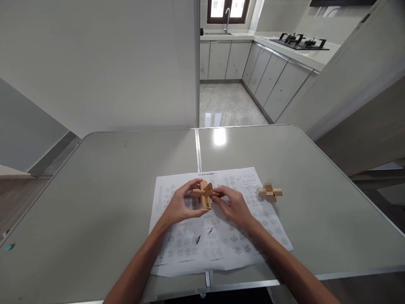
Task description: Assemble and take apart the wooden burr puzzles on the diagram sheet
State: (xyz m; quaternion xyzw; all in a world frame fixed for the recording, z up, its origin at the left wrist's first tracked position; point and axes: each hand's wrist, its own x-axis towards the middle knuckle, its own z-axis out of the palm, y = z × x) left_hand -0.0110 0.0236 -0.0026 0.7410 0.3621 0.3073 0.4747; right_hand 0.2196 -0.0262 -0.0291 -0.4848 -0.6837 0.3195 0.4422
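A wooden burr puzzle (206, 202) of interlocking sticks is held between both hands above a printed sheet; one stick shows a "2" near its lower end. My left hand (179, 205) grips it from the left, thumb at the bottom end and fingers at the top. From the right, my right hand (232, 203) pinches a stick that points toward it. Under the hands lies the white instruction sheet (177, 247), covered with rows of small printed diagrams. A second wooden burr puzzle (270, 192) sits at the sheet's right edge, touched by neither hand.
The grey folding table (110, 202) has a metal seam (198, 147) down its middle. A small teal object (9, 247) lies near its left edge. Behind stand a white wall (133, 63) and a kitchen with a faucet (227, 19) and a gas stove (299, 42).
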